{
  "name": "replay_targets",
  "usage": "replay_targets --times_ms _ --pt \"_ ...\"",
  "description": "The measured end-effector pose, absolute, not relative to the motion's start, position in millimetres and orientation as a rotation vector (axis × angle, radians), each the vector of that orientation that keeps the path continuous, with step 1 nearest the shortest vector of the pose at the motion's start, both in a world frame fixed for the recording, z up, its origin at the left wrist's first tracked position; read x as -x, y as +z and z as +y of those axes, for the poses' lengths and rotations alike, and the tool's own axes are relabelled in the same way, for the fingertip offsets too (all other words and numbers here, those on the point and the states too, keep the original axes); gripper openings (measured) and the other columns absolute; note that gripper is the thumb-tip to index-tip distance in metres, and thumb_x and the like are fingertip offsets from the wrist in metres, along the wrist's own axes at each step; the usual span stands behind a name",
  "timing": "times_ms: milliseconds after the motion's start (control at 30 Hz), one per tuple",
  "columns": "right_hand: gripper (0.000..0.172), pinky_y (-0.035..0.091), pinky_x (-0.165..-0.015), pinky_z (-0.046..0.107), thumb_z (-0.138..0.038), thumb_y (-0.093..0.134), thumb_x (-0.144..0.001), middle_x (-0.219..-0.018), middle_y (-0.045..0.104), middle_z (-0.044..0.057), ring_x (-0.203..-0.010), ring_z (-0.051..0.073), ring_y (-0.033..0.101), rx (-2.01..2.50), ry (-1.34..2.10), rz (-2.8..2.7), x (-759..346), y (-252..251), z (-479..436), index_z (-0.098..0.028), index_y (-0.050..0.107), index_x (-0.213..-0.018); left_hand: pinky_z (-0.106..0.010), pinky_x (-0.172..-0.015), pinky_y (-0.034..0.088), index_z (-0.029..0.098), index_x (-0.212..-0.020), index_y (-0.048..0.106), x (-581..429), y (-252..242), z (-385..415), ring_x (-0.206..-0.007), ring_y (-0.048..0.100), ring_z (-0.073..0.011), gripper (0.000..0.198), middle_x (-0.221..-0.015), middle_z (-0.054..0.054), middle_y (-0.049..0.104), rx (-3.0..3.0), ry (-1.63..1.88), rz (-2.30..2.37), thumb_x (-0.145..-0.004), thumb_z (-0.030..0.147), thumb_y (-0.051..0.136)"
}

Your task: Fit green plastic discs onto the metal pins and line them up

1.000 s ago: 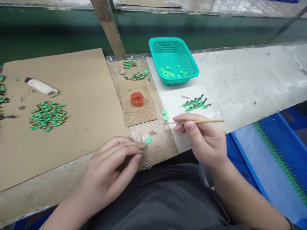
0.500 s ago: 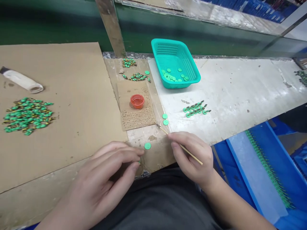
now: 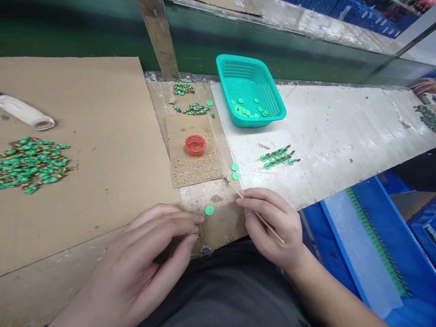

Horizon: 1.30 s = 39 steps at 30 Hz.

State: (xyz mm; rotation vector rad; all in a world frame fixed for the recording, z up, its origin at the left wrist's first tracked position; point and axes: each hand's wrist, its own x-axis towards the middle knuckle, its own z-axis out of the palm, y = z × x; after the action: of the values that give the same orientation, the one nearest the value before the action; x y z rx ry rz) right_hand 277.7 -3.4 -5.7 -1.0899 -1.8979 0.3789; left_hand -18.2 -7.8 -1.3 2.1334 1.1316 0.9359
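My left hand (image 3: 150,254) rests at the table's near edge, thumb and fingers pinched on a tiny green part that barely shows at the fingertips. A green disc (image 3: 209,210) lies just right of those fingertips. My right hand (image 3: 272,222) grips a thin wooden stick (image 3: 254,211) like a pen, its tip pointing up-left toward two green discs (image 3: 235,171). A small orange-red cup (image 3: 195,145) sits on a speckled cardboard square (image 3: 194,152) beyond.
A teal basket (image 3: 269,97) holding several green discs stands at the back. A row of assembled green parts (image 3: 279,156) lies on the white surface. A green heap (image 3: 30,163) and a white tube (image 3: 25,117) lie on the cardboard sheet (image 3: 102,136). Blue trays (image 3: 381,254) at right.
My right hand turned the stick from pointing right to pointing up-left and moved closer to the left hand. The view shifted right; the left hand stayed put.
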Motion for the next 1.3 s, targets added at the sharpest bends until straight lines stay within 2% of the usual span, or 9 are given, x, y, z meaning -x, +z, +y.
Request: replay_targets --times_ms 100,200,267,333,400,500,633,767,1300 --pt "0.033 0.077 -0.096 0.034 0.001 0.074 -0.105 -0.115 0.087 0.008 -0.106 0.021 0.088 1.11 0.444 -1.788 -276.9 -6.0 -5.6 -0.024 0.082 -0.125 -0.028 -0.1 0.067 0.035 -0.126 0.078 18.4 -0.2 -8.1 -0.117 0.084 -0.0173 0.023 -0.124 0.003 0.091 -2.14 0.946 1.139 -0.113 0.018 0.069" --pt "0.024 0.069 -0.081 0.026 -0.004 0.077 -0.105 -0.099 0.078 -0.001 -0.088 0.015 0.079 1.142 0.566 -1.549 -274.8 -2.3 -5.0 -0.027 0.075 -0.112 -0.029 -0.099 0.066 0.033 -0.129 0.078 17.8 0.4 -9.0 -0.116 0.083 -0.0175 0.024 -0.125 0.003 0.091 -2.183 0.93 1.123 -0.114 0.018 0.069" --pt "0.021 0.069 -0.08 0.027 -0.009 0.073 -0.109 -0.099 0.078 -0.001 -0.088 0.015 0.079 1.128 0.684 -1.472 -272.5 3.9 -1.3 -0.028 0.078 -0.118 -0.03 -0.1 0.066 0.033 -0.132 0.078 17.6 0.0 -10.1 -0.115 0.082 -0.0182 0.026 -0.126 0.002 0.091 -2.208 0.921 1.115 -0.114 0.017 0.069" --pt "0.028 0.075 -0.089 0.034 -0.013 0.068 -0.113 -0.108 0.086 0.003 -0.098 0.019 0.086 1.091 0.798 -1.532 -268.5 11.7 4.9 -0.028 0.084 -0.13 -0.032 -0.102 0.065 0.032 -0.133 0.078 17.7 -1.3 -11.2 -0.114 0.082 -0.0194 0.027 -0.127 0.002 0.09 -2.223 0.913 1.109 -0.113 0.016 0.07" --pt "0.029 0.078 -0.096 0.039 -0.013 0.071 -0.112 -0.114 0.092 0.005 -0.105 0.023 0.09 1.074 0.862 -1.619 -262.1 17.7 11.5 -0.029 0.088 -0.13 -0.035 -0.104 0.065 0.032 -0.135 0.078 18.0 -3.0 -12.1 -0.115 0.081 -0.0209 0.029 -0.129 0.001 0.09 -2.25 0.9 1.089 -0.112 0.015 0.072" --pt "0.019 0.077 -0.084 0.032 -0.012 0.076 -0.113 -0.109 0.091 0.003 -0.094 0.019 0.09 1.08 0.919 -1.604 -250.8 18.7 17.2 -0.027 0.087 -0.119 -0.039 -0.106 0.065 0.032 -0.135 0.076 17.9 -5.2 -12.5 -0.119 0.079 -0.0232 0.028 -0.132 -0.001 0.089 -2.307 0.877 1.071 -0.113 0.015 0.071" --pt "0.008 0.067 -0.068 0.026 -0.019 0.078 -0.116 -0.095 0.08 -0.001 -0.076 0.014 0.079 1.098 0.875 -1.677 -241.7 12.7 18.5 -0.026 0.075 -0.112 -0.04 -0.106 0.064 0.031 -0.132 0.075 16.9 -4.7 -12.0 -0.118 0.078 -0.023 0.023 -0.127 0.0 0.089 -2.323 0.846 1.067 -0.115 0.017 0.07" --pt "0.017 0.063 -0.072 0.028 -0.021 0.078 -0.117 -0.093 0.076 -0.003 -0.077 0.014 0.073 1.081 0.727 -1.885 -240.2 12.0 21.5 -0.027 0.069 -0.104 -0.039 -0.109 0.062 0.031 -0.133 0.074 15.6 -3.4 -12.4 -0.118 0.078 -0.022 0.025 -0.125 0.0 0.089 -2.299 0.848 1.062 -0.117 0.015 0.066" --pt "0.017 0.069 -0.076 0.033 -0.024 0.074 -0.12 -0.096 0.079 -0.001 -0.084 0.018 0.078 1.122 0.622 -1.984 -238.2 7.0 22.3 -0.029 0.067 -0.105 -0.045 -0.106 0.063 0.034 -0.131 0.073 12.7 -6.5 -12.1 -0.115 0.079 -0.0257 0.022 -0.118 0.001 0.088 -2.274 0.845 1.071 -0.117 0.019 0.064"
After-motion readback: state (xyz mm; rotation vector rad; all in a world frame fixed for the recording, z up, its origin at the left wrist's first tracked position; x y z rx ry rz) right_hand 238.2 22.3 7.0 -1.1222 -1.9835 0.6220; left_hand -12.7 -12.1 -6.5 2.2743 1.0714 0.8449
